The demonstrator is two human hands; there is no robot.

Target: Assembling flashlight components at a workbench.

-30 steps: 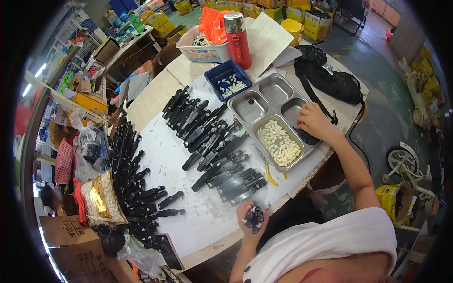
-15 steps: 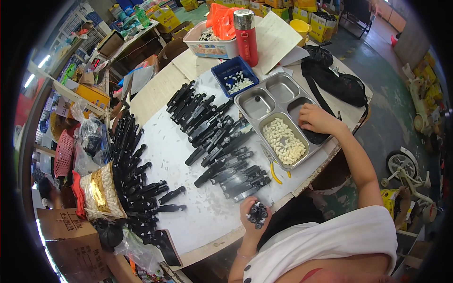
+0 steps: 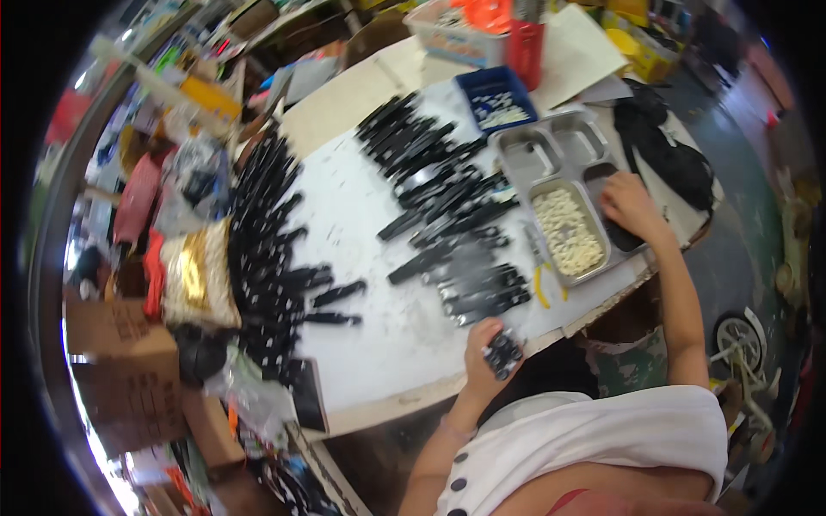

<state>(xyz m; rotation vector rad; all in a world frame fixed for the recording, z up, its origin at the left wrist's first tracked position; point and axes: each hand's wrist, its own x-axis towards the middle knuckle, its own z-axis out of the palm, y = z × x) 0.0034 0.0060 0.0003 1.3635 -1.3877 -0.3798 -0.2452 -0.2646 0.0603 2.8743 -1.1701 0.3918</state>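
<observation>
My left hand (image 3: 482,351), near the front edge of the table, is closed round a bunch of small black parts (image 3: 503,353) with round ends. My right hand (image 3: 631,203) reaches into a right-hand compartment of a steel divided tray (image 3: 578,277). Its fingers curl down over dark contents (image 3: 621,238); the fingertips are hidden. Small cream-coloured pieces (image 3: 565,228) fill the neighbouring compartment. Yellow-handled pliers (image 3: 540,285) lie beside the tray. Left of it, long black plastic parts (image 3: 447,202) lie in an overlapping row. Motion blurs the picture.
More long black parts (image 3: 267,232) pile up along the table's left side. A blue bin (image 3: 467,82) with small white pieces, a red flask (image 3: 525,52) and a white tub (image 3: 439,43) stand at the back. A black bag (image 3: 667,155) lies at right.
The view has shifted, so the table and everything on it sit lower and further right. My right hand stays in the same compartment, and my left hand still holds the black parts.
</observation>
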